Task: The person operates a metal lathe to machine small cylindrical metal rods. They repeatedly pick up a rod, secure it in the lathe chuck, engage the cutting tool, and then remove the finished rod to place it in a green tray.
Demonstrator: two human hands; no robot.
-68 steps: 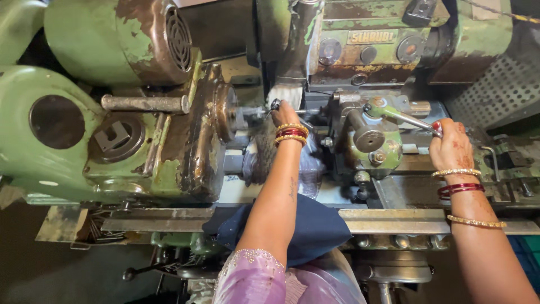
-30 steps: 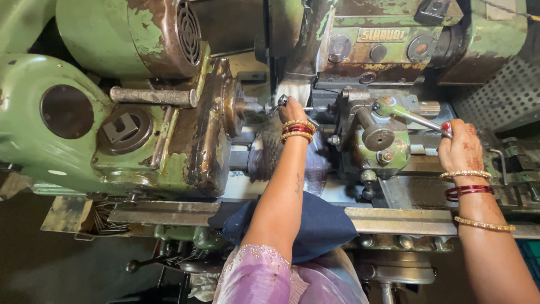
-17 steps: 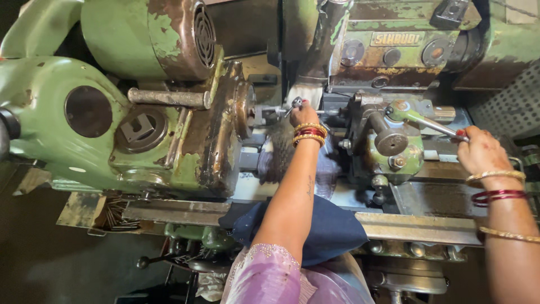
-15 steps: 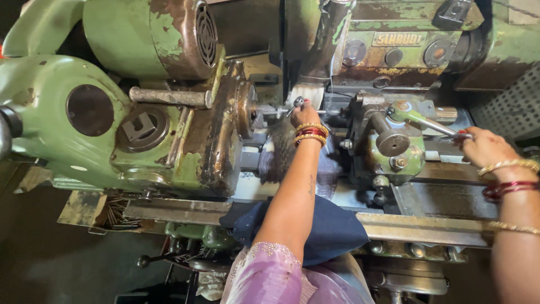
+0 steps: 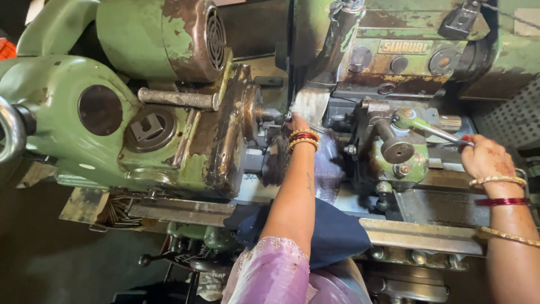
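At the spindle end of an old green lathe [image 5: 112, 121], the left hand [image 5: 296, 122] is reached in close to the chuck [image 5: 251, 115], beside a small part [image 5: 271, 116] that projects from the chuck nose. Whether the fingers are closed on that part cannot be told, since they are hidden behind the wrist and its bangles [image 5: 304, 138]. The right hand [image 5: 487, 159] is wrapped around the red-tipped end of a long lever [image 5: 436, 130], which runs back to a green turret block [image 5: 396, 149] well apart from the chuck.

For this step to be done well, the part is judged best seated square and fully home in the chuck before the lever is moved, with the left fingers kept off the chuck face and the loose sleeve [image 5: 275, 273] and bangles held away from anything that turns. The lever is best drawn steadily, not jerked.

Paint is seen chipped and rusted over much of the machine, and the bed [image 5: 422, 233] is dark with oil and grime. A dark blue cloth [image 5: 334, 236] is draped over the front rail. Thin metal pieces [image 5: 118, 211] are heaped in a tray at lower left, above a dim, bare floor [image 5: 56, 264].
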